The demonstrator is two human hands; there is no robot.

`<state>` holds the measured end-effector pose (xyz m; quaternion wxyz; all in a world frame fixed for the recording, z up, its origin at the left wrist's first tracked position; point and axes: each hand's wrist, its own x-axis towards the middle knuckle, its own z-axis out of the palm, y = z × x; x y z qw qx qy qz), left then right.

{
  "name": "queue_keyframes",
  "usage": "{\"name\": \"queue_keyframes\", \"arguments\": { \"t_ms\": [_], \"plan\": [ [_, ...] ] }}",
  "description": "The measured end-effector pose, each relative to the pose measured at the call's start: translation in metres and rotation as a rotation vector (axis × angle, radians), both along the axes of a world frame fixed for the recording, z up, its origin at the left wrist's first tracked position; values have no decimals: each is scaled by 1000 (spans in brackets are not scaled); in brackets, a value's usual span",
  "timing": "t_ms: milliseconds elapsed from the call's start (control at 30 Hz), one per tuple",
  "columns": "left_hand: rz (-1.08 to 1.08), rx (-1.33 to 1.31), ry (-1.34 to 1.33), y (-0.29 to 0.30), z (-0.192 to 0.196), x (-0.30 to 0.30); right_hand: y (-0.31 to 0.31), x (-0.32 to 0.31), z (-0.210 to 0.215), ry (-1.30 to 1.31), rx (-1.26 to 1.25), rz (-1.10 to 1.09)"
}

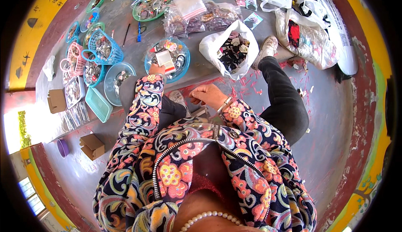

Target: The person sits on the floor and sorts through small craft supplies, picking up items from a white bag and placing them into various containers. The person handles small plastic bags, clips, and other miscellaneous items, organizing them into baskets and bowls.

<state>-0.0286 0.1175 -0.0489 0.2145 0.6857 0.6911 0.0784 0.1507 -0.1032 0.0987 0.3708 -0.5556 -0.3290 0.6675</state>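
Note:
Over the blue plastic basin (183,52) of small trinkets, my left hand (156,69) is closed on the edge of a small stack of clear zip bags (164,59) with a red stripe. My right hand (210,96) hovers above my lap, to the right of the left hand. Its fingers are curled in, and anything between them is too small or hidden to make out. The basin's contents look like mixed small accessories, partly covered by the bags.
A white plastic sack (208,44) of dark and pale pieces stands by my right shoe (268,47). Beyond lie bulk clear bags (201,20), a blue pen (139,32) and green-rimmed basins (151,15). Baskets (109,52) cluster at left; red scraps (251,91) litter the floor.

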Motion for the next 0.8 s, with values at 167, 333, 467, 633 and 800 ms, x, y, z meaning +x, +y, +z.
{"name": "queue_keyframes", "arguments": {
  "t_ms": [167, 333, 467, 633, 800],
  "plan": [
    [124, 54, -51, -1, -9, 0, -1, 8, -7, -10, 53, -71],
    [258, 427, -158, -6, -6, -12, 20, 62, -51, -290, 117, -470],
    [203, 482, -282, -11, 17, 8, 31, 117, -104, -184, -60, -791],
    [104, 480, -424, -24, 24, 3, 68, 129, -122, -107, -115, -718],
    [48, 392, -571, -26, 24, 9, 106, 162, -183, -624, -231, -357]
  ]
}}
